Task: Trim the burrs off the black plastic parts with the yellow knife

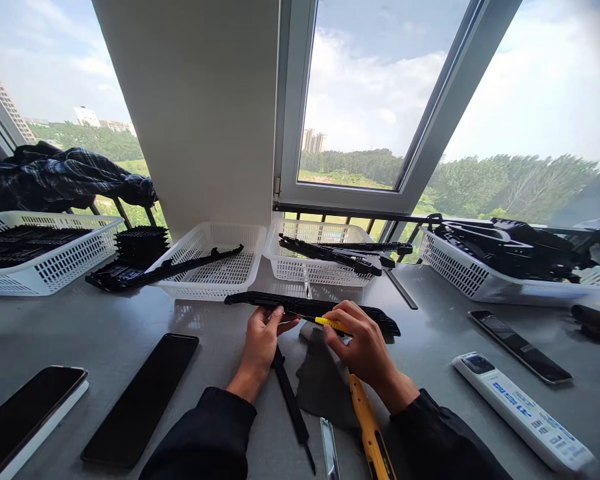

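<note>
My left hand is closed on a long black plastic strip, pinching it near its middle with the thumb on top. The strip lies crosswise in front of me, raised off the table. In my right hand is a slim yellow-handled trimming tool, its thin metal tip pointing left and meeting the strip's near edge close to my left fingers. Below the hands lie a grey cloth, a narrow black tool, a silver metal piece and an orange-yellow handled tool.
White baskets line the back; one black strip leans over a rim. A stack of black parts stands on the left. Phones lie on the table, with a white power strip at right.
</note>
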A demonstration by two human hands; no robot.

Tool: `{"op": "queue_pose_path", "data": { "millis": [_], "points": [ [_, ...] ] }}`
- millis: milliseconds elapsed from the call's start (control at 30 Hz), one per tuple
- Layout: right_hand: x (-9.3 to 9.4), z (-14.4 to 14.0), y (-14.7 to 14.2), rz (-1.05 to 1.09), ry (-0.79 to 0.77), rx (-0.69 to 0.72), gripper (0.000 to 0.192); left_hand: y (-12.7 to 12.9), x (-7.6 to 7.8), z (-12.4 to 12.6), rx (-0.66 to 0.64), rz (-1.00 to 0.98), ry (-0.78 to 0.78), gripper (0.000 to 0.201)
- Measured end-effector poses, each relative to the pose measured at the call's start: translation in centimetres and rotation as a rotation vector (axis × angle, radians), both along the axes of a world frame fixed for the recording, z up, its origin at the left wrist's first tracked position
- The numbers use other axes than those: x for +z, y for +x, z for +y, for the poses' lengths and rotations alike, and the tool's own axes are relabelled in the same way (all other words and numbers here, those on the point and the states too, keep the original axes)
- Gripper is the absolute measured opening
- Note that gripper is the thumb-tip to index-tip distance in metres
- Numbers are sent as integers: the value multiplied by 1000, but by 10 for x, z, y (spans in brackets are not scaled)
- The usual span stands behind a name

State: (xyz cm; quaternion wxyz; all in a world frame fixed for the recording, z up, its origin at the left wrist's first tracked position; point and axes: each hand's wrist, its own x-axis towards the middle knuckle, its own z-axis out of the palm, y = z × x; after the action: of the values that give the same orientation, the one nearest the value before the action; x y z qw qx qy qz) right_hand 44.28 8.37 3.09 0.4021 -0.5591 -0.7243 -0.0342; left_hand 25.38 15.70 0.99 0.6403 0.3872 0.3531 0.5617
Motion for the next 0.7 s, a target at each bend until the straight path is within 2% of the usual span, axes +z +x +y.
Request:
{"op": "queue_pose_path", "data": {
  "millis": [233,433,700],
  "points": [
    [-1,1,3,-12,-19,17,12,-2,-2,1,55,15,18,29],
    [-2,2,0,-42,6,12,12,-2,-3,3,90,20,14,33],
    [-8,3,1,-14,0,-51,11,0,2,-1,43,60,44,35]
  ]
}}
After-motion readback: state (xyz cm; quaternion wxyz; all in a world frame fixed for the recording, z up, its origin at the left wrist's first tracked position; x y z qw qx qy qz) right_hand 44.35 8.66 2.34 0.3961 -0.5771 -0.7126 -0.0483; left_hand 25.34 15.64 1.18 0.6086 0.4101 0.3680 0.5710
